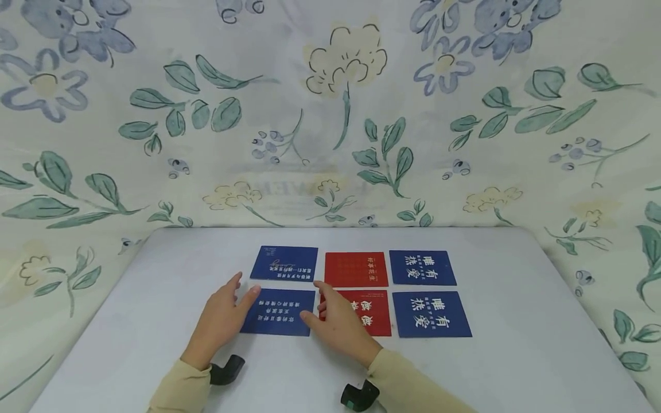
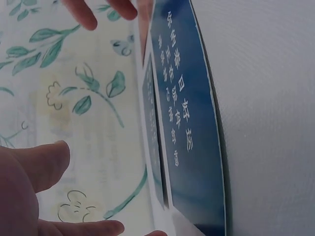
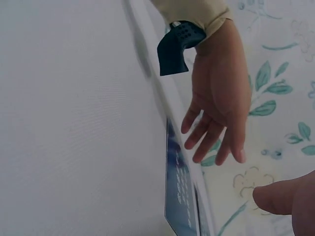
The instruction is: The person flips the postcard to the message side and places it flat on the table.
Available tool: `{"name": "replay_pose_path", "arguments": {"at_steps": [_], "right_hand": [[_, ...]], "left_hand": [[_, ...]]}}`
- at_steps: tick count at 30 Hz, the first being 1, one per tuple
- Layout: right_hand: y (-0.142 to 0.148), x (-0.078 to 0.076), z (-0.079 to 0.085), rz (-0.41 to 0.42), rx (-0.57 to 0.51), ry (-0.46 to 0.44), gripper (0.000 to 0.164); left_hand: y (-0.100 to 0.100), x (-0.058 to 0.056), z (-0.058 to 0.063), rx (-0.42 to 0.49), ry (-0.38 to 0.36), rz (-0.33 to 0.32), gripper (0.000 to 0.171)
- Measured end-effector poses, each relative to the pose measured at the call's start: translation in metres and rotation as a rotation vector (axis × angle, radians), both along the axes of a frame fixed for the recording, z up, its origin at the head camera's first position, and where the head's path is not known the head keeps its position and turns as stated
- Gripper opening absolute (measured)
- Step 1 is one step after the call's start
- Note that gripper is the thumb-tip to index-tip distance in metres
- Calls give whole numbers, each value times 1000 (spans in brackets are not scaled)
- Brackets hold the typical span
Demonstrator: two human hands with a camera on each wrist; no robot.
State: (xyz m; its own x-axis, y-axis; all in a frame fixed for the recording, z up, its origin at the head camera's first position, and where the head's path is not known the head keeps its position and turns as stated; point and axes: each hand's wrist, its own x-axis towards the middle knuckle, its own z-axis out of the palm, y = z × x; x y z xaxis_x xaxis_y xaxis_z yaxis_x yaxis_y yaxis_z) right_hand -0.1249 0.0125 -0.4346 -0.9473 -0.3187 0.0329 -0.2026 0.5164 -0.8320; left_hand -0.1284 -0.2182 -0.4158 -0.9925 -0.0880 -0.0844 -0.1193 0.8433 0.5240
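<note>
Cards with white lettering lie flat in two rows of three. My left hand (image 1: pixel 218 321) is at the left edge of the near-left blue card (image 1: pixel 281 311), fingers spread and holding nothing. At that card's right edge is my right hand (image 1: pixel 345 326), fingers loosely extended, thumb over the card's corner. The right hand partly hides the near red card (image 1: pixel 379 310). Behind lie a far-left blue card (image 1: pixel 284 264) and a far red card (image 1: pixel 351 269). In the right wrist view the left hand (image 3: pixel 221 93) hangs with fingers pointing down beside the near-left blue card (image 3: pixel 179 191).
Two matching blue cards, a far one (image 1: pixel 420 268) and a near one (image 1: pixel 432 314), lie at the right end of the rows. The white table (image 1: pixel 516 367) meets a flower-printed cloth (image 1: pixel 310 115) at its back edge. Black camera mounts (image 1: pixel 227 370) sit at both wrists.
</note>
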Motion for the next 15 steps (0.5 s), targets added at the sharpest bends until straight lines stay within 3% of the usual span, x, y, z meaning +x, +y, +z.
{"name": "replay_pose_path", "arguments": {"at_steps": [15], "right_hand": [[-4,0,-4,10,-28,-58,66]], "left_hand": [[2,1,-4,-60,36,8,75]]}}
